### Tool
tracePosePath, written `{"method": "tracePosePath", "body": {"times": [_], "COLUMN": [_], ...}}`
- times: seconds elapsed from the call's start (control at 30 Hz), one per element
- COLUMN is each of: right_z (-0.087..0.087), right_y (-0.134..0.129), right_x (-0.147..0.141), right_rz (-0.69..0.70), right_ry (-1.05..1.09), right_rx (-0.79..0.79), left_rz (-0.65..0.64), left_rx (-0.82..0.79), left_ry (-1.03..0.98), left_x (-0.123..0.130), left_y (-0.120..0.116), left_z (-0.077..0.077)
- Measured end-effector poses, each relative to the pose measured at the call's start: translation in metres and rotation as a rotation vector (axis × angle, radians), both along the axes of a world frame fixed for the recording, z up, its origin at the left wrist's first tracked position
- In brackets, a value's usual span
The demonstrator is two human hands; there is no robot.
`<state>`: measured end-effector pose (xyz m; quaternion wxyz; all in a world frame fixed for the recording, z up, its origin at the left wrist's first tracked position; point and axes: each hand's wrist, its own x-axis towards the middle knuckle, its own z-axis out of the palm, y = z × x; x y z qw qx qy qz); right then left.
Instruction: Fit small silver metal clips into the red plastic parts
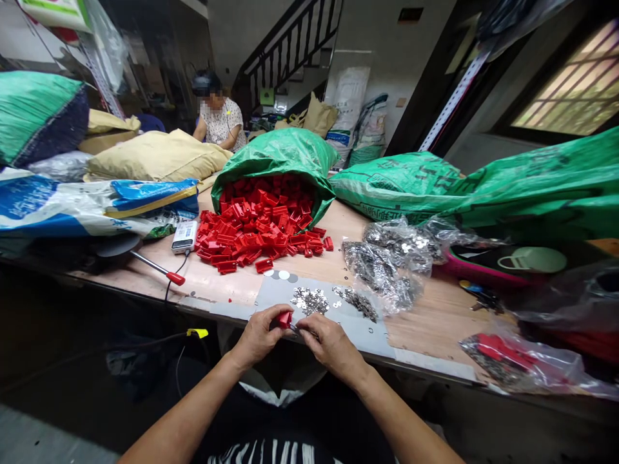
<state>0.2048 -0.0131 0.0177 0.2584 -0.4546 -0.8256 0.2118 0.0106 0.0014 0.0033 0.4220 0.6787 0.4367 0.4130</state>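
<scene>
My left hand (260, 336) is closed around a small red plastic part (284, 319) at the table's front edge. Facing it, my right hand (331, 343) pinches a small metal piece (294, 329) against the end of that part; its exact kind is too small to make out. Just beyond my hands, a grey sheet (338, 325) carries a pile of shiny flat metal pieces (311, 300) and a darker pile of small metal pieces (360, 303). Farther back, many like red parts (256, 225) spill from the mouth of a green woven sack (285, 151).
Clear bags of metal pieces (382, 264) lie right of the sheet. At left are a white device (184, 237) with a cable and a red-tipped lever (164, 270). Green sacks (401, 183) line the back right. A person (222, 122) sits beyond the table.
</scene>
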Motion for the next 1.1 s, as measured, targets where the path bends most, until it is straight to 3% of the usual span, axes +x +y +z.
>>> {"method": "tracePosePath", "body": {"times": [0.7,1.1], "right_z": [-0.001,0.009], "right_y": [0.007,-0.003], "right_x": [0.001,-0.015], "right_rz": [0.022,-0.163], "right_ry": [-0.001,-0.147], "right_rx": [-0.044,-0.144], "left_rz": [-0.033,-0.069], "left_rx": [-0.008,-0.007], "left_ry": [0.019,0.041], "left_x": [-0.001,-0.003], "left_y": [0.003,0.005], "left_z": [0.001,0.001]}}
